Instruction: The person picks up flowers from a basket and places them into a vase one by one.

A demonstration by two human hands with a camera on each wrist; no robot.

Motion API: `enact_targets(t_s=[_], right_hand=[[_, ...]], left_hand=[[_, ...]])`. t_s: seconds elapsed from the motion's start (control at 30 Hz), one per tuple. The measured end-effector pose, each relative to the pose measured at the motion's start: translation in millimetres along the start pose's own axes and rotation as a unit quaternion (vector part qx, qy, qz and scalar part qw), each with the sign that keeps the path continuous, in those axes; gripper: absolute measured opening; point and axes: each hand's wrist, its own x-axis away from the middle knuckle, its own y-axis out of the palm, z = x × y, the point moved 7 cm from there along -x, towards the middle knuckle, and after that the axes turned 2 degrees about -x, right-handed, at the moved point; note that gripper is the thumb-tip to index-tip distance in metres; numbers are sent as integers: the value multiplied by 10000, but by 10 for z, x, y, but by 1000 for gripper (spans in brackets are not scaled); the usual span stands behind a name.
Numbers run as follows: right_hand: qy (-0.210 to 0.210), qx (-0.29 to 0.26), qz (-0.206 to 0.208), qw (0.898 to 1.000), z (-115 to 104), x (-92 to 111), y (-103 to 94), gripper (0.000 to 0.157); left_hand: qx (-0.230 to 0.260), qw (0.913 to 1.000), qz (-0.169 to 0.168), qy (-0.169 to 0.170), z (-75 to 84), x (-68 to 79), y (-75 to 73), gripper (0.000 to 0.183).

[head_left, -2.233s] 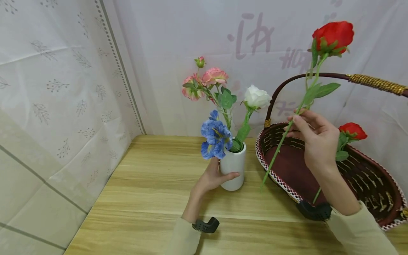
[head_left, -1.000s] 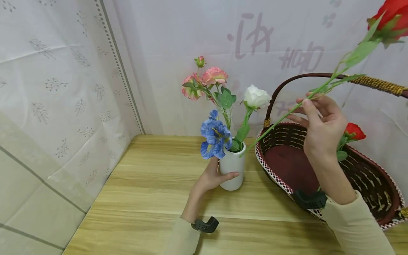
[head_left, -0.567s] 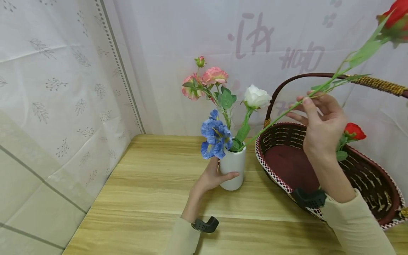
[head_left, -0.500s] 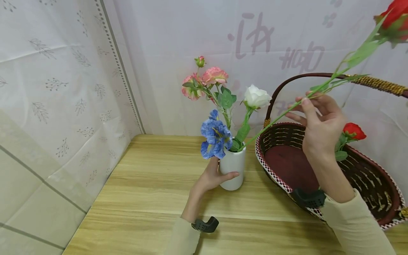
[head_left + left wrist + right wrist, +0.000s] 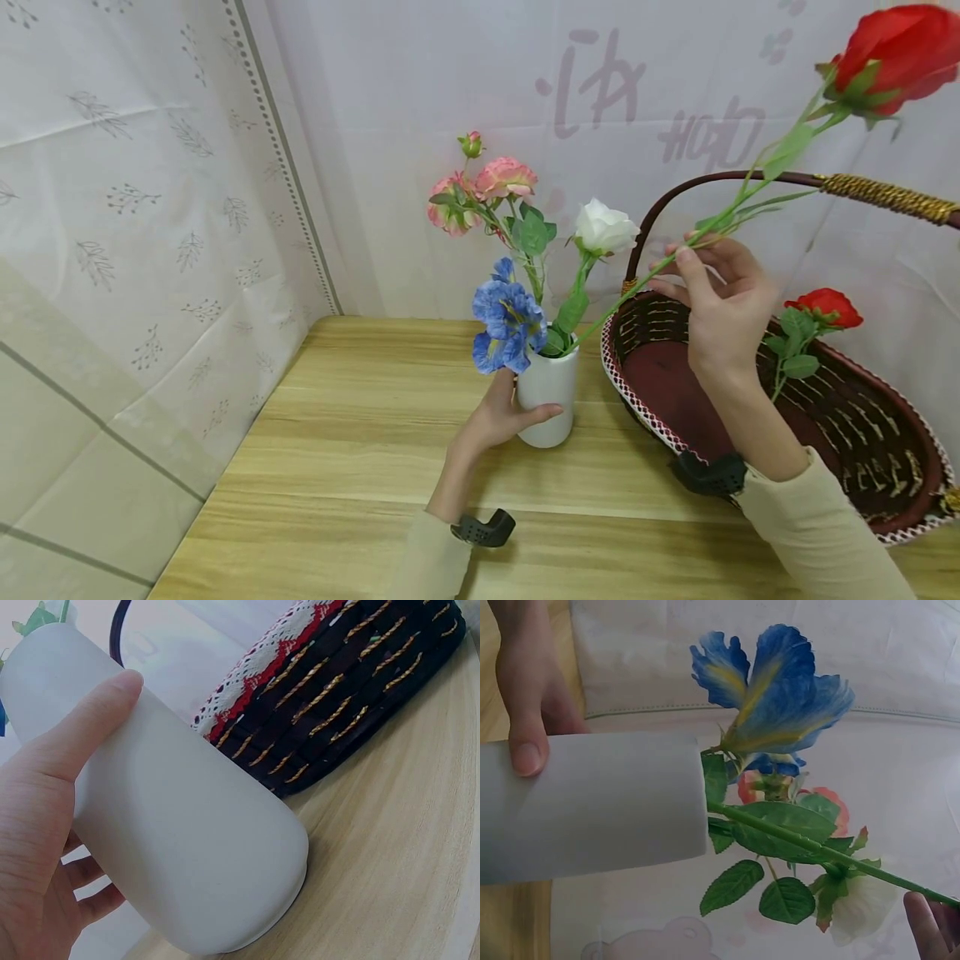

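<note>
Vase, white, smooth and cylindrical, stands upright in the grip of the left hand. Well apart, the right hand pinches the thin green stem of a large red artificial rose, the stem's lower end in the vase's mouth between the hands. A dark woven lace-rimmed basket sits beneath the right hand.

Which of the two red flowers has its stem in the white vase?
The upper red flower: its stem enters the white vase, while the lower red flower leans in the basket.
</note>
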Motion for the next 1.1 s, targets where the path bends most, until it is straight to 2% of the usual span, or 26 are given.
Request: enact_targets(t_s=[0.13,0.2,0.4,0.8,1.03,1.1], right_hand=[[-134,161,-141,9997,37,44,36,20],[-192,279,-207,9992,55,67,51,20],[-247,551,-336,9976,119,122,85,19],[51,759,-323,9966,226,249,107,13],[0,943,-414,9947,271,292,119,23],[-10,975,-430,9943,282,303,116,21]], left_hand=[[21,9992,-7,-403,-48,27,4,82],[41,9989,-5,-462,-54,31,4,83],[29,9993,-9,-381,-45,22,2,82],[40,9998,-11,-172,-19,5,7,84],[-9,9999,5,-108,-8,0,6,83],[-31,10000,3,-86,-2,-1,5,82]])
